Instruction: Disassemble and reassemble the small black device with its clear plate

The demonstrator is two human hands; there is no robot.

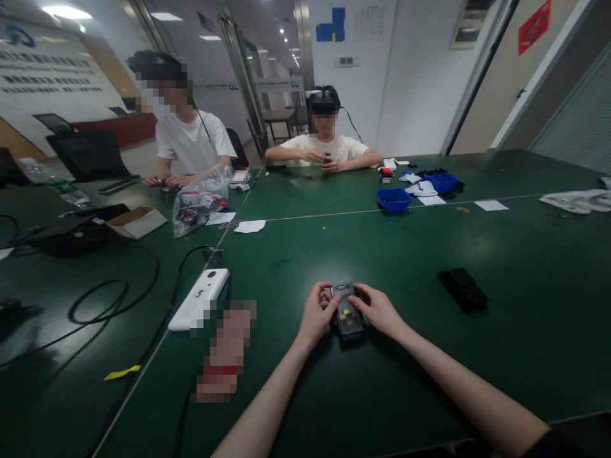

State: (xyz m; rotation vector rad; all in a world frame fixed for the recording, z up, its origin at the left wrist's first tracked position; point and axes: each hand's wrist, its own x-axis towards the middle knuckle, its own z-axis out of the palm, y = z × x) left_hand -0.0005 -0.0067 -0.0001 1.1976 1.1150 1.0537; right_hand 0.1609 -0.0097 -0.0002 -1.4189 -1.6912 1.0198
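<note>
Both of my hands grip a small dark rectangular case (351, 323) just above or on the green table; which of the two I cannot tell. Its top looks smoky and see-through, with yellowish patches showing. My left hand (316, 313) is closed around the left side, its thumb on the top face. On the opposite side my right hand (380, 310) holds the upper right edge, thumb also on top. The fingers underneath are hidden. To the right lies a black pouch-like item (463, 290), apart from both hands.
A white device marked 5 (201, 299) and a blurred-out pinkish item (226, 350) lie at left, near black cables (119, 289). Farther off are a clear plastic bag (200, 200), a blue tray (394, 200) and paper slips (251, 226). Two people sit across the table.
</note>
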